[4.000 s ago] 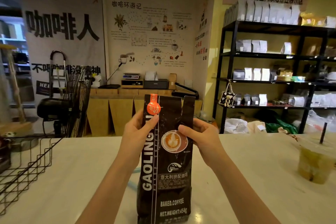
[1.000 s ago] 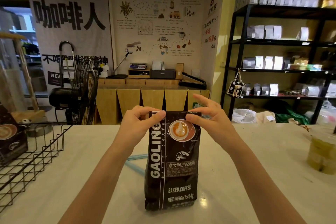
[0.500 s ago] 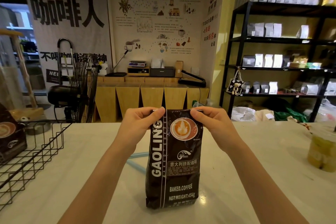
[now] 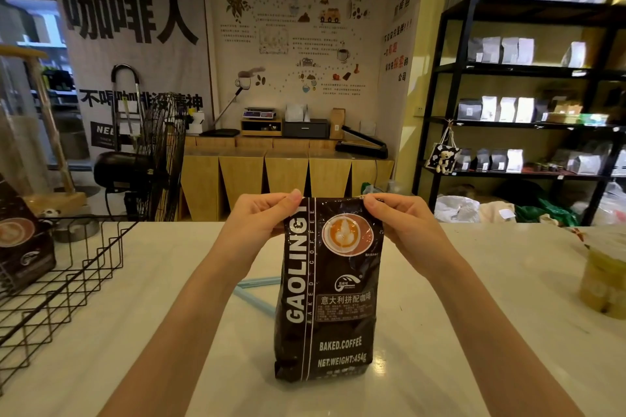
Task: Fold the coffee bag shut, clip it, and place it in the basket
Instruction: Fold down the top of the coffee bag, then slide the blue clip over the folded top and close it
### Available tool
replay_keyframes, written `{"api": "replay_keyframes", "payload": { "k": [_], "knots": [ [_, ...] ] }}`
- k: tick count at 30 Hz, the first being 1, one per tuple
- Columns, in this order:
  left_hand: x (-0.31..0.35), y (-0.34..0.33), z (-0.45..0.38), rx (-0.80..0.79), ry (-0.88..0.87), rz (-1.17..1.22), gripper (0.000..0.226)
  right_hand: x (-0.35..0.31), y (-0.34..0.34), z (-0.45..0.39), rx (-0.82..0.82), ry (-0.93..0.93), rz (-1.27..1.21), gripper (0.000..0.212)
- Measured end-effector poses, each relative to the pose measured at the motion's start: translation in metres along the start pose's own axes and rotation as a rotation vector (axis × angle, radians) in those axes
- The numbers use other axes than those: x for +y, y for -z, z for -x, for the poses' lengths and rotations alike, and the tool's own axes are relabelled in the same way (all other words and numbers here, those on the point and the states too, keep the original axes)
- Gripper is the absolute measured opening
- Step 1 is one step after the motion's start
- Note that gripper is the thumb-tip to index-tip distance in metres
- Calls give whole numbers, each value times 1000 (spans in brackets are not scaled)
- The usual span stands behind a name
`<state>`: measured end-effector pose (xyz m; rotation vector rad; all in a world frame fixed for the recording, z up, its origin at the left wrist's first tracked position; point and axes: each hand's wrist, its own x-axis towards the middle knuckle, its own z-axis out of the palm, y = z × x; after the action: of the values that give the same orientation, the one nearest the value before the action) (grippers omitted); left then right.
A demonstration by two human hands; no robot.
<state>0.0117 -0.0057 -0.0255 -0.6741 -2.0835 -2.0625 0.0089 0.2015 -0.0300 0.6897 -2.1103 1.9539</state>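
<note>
A black coffee bag (image 4: 330, 294) with white lettering stands upright on the white counter (image 4: 474, 332), its top folded down to a straight edge. My left hand (image 4: 257, 217) pinches the folded top at its left corner and my right hand (image 4: 399, 218) pinches the right corner. A pale blue clip (image 4: 255, 289) lies on the counter behind the bag, partly hidden by it and by my left forearm. The black wire basket (image 4: 64, 281) stands at the left, well apart from both hands.
Another dark coffee bag (image 4: 20, 244) leans inside the basket at the far left. A plastic cup with a yellowish drink (image 4: 604, 278) stands at the right edge. A black fan (image 4: 149, 159) and shelves with bags (image 4: 528, 95) are behind the counter.
The bag's tall open top has been folded down, making the bag shorter. Both hands moved from its upper sides to pinch the two corners of the fold.
</note>
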Motion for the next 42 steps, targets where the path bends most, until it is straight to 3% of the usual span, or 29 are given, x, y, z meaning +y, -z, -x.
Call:
{"api": "replay_keyframes", "payload": {
  "k": [7,12,14,17,24,29,34,38,42],
  "knots": [
    [0,-1,0,-2,-59,-90,35,-1,-1,0,33,51,-10,13],
    [-10,23,-5,-88,149,-92,43,-2,-4,-2,71,77,10,14],
    [-30,40,-8,-76,187,-445,27,0,-2,-1,77,69,14,13],
    [-75,69,-9,-167,319,-957,22,0,-2,0,63,60,8,11],
    [-134,83,-1,-177,355,-1167,25,-1,-2,2,39,56,12,13],
    [-144,85,1,-25,228,-1015,6,1,-2,3,40,65,0,16],
    [-107,79,-4,230,282,-255,8,2,0,2,48,54,-10,13],
    [-55,66,-3,99,148,51,19,4,1,0,59,40,9,13],
    [-15,48,1,-3,36,72,22,4,0,-1,69,44,-4,17]
  ]
}}
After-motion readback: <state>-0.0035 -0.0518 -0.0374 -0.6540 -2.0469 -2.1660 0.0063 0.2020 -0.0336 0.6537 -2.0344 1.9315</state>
